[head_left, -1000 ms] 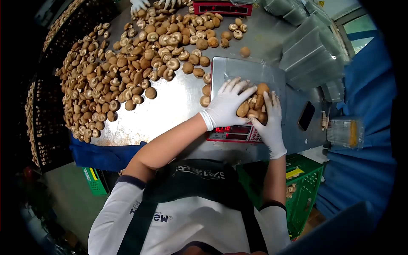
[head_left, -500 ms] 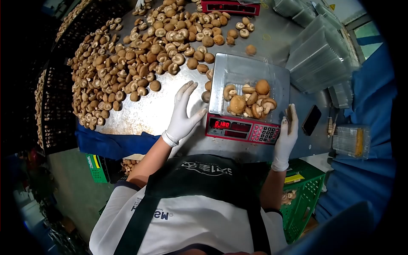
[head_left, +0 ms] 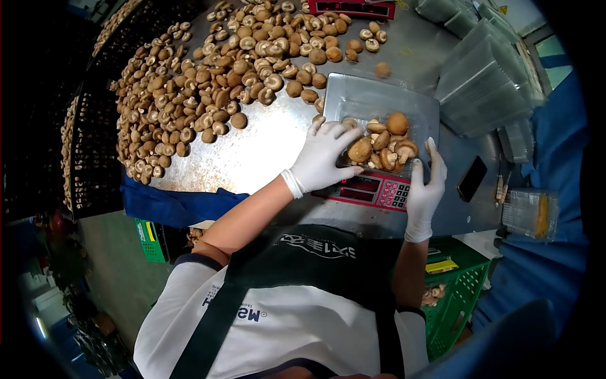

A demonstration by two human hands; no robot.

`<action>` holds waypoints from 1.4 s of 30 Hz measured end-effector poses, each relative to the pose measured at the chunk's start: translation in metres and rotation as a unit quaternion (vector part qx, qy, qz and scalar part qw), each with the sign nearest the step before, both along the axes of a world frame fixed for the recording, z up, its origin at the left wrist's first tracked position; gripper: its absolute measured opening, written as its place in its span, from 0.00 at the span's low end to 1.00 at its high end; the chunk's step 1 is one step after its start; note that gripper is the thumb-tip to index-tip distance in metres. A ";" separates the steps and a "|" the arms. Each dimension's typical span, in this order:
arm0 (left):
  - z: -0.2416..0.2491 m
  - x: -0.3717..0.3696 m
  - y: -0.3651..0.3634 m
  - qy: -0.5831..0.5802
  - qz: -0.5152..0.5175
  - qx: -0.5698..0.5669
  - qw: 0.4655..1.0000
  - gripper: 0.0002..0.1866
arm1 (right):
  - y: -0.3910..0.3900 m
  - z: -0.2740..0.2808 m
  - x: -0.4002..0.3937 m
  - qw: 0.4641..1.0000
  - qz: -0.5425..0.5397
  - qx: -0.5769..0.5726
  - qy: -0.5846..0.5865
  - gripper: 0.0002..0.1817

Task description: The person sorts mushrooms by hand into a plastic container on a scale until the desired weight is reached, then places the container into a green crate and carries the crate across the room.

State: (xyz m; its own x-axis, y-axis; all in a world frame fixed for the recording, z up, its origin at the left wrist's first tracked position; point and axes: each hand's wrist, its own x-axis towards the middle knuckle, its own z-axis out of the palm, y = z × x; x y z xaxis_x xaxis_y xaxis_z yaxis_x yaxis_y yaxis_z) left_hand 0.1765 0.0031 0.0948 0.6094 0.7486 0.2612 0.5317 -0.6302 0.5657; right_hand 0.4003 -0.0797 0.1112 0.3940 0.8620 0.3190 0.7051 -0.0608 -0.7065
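Note:
A red scale (head_left: 385,194) with a metal plate (head_left: 344,88) carries a clear plastic tray (head_left: 413,126) of brown mushrooms (head_left: 380,146). My left hand (head_left: 325,155), in a white glove, lies over the scale's left side at the tray's left edge, fingers apart, covering part of the display. My right hand (head_left: 427,186), gloved too, stands at the scale's right front corner beside the tray, thumb and fingers apart. Neither hand visibly grips anything.
Loose mushrooms (head_left: 208,82) are heaped at the left and back. Stacked clear trays (head_left: 483,79) stand at the right, near a black phone (head_left: 472,179). Another red scale (head_left: 353,7) is at the back. Black crates (head_left: 79,145) line the left edge; a green crate (head_left: 457,303) is below right.
My left hand has moved right from the bare table onto the scale, beside the tray. My right hand has barely moved. The whole view has shifted slightly.

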 end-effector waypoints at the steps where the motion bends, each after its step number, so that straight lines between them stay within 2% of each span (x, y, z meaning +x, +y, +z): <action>1: -0.009 0.003 0.001 0.005 0.000 0.010 1.000 0.38 | 0.004 -0.001 -0.004 0.999 -0.004 0.007 -0.031 0.24; 5: -0.008 0.011 0.013 -0.043 0.042 -0.028 0.998 0.38 | 0.012 -0.016 -0.004 0.995 0.023 -0.006 -0.098 0.24; 8: -0.016 0.024 0.029 0.018 0.070 0.058 0.996 0.39 | 0.026 -0.006 -0.011 0.991 0.067 0.010 -0.114 0.23; 9: -0.021 0.028 0.034 0.022 0.059 0.018 0.998 0.43 | 0.032 -0.014 -0.018 0.982 0.073 -0.067 -0.164 0.26; 10: -0.025 0.028 0.037 0.015 0.057 0.013 0.998 0.44 | 0.037 -0.021 -0.025 0.979 0.078 -0.104 -0.156 0.31; 12: -0.027 0.029 0.042 -0.001 0.050 0.006 0.999 0.46 | 0.041 -0.016 -0.021 0.964 0.100 -0.139 -0.203 0.34; 15: -0.024 0.026 0.042 -0.095 0.052 -0.028 0.994 0.46 | 0.051 0.004 -0.016 0.972 0.111 -0.051 -0.201 0.33; 19: -0.043 0.028 0.037 -0.183 0.067 -0.069 0.978 0.37 | 0.056 -0.019 -0.040 0.958 0.211 -0.042 -0.192 0.29; 22: -0.041 0.023 0.038 -0.226 0.044 -0.088 0.969 0.36 | 0.065 -0.021 -0.030 0.965 0.230 -0.053 -0.117 0.28; 23: -0.041 0.021 0.039 -0.237 0.037 -0.090 0.967 0.37 | 0.068 -0.018 -0.026 0.961 0.233 -0.046 -0.142 0.28; 24: -0.041 0.021 0.041 -0.250 0.027 -0.091 0.964 0.37 | 0.068 -0.011 -0.025 0.966 0.238 -0.048 -0.092 0.29; 26: -0.045 0.016 0.040 -0.292 0.072 -0.123 0.946 0.35 | 0.064 0.006 -0.018 0.967 0.247 -0.055 0.003 0.30; 27: -0.047 0.009 0.044 -0.301 0.089 -0.121 0.942 0.34 | 0.062 0.010 -0.013 0.972 0.225 -0.049 0.045 0.31; 28: -0.044 0.000 0.046 -0.309 0.107 -0.120 0.937 0.34 | 0.056 0.023 -0.008 0.981 0.187 -0.049 0.029 0.29; 30: -0.042 -0.023 0.049 -0.317 0.147 -0.152 0.925 0.31 | 0.044 0.027 0.008 0.989 0.139 0.044 0.001 0.25; 32: -0.046 -0.050 0.059 -0.297 0.186 -0.166 0.922 0.29 | 0.029 0.013 0.028 0.996 0.066 0.052 0.035 0.22; 36: -0.044 -0.077 0.076 -0.349 0.289 -0.208 0.867 0.29 | -0.010 -0.020 0.047 0.979 -0.094 0.010 0.180 0.21; 38: -0.044 -0.080 0.088 -0.375 0.288 -0.229 0.851 0.29 | -0.025 -0.024 0.045 0.967 -0.132 -0.007 0.217 0.21; 40: -0.033 -0.069 0.100 -0.373 0.282 -0.293 0.834 0.24 | -0.036 -0.027 0.043 0.959 -0.157 -0.014 0.236 0.22; 42: -0.043 -0.056 0.125 -0.376 0.216 -0.446 0.783 0.22 | -0.041 -0.030 0.039 0.956 -0.170 -0.010 0.240 0.22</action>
State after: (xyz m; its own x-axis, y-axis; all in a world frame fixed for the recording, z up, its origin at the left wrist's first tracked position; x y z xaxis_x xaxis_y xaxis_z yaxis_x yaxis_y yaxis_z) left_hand 0.1201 0.1278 0.0523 0.1747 0.9313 -0.3197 -0.1097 0.3410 0.9336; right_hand 0.4391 -0.1203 0.0814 0.7489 0.6625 0.0158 0.2365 -0.2449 -0.9403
